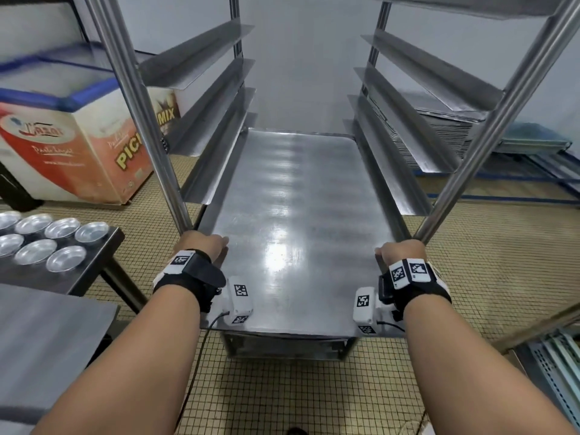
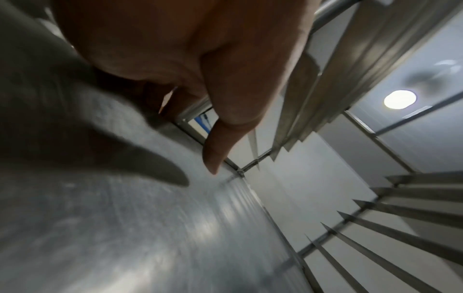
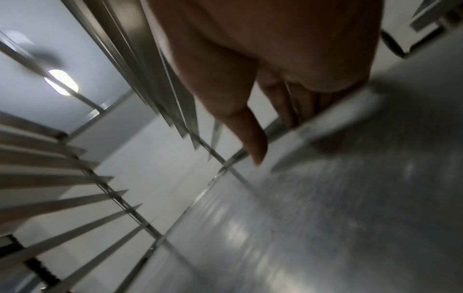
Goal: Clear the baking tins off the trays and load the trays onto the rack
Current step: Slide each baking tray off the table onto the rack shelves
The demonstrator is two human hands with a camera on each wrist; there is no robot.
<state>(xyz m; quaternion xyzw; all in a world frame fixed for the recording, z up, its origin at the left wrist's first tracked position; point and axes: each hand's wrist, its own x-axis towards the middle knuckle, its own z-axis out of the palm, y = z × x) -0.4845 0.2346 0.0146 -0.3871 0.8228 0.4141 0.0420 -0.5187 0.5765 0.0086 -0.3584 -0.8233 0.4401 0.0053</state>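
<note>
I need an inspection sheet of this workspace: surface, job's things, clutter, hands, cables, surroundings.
Surface: steel table at left; tiled floor.
Job's things: bare tray partly inside the rack, near end sticking out; seven baking tins visible on the table.
Clutter: nothing seen.
Hands: left hand and right hand grip the tray's side edges.
Cables: black cable hangs from left wrist camera.
Surroundings: chest freezer at left; stacked trays at right.

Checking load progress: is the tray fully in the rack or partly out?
Partly out. The tray lies between the rack runners, its near end protruding; left hand and right hand grip its sides.
</note>
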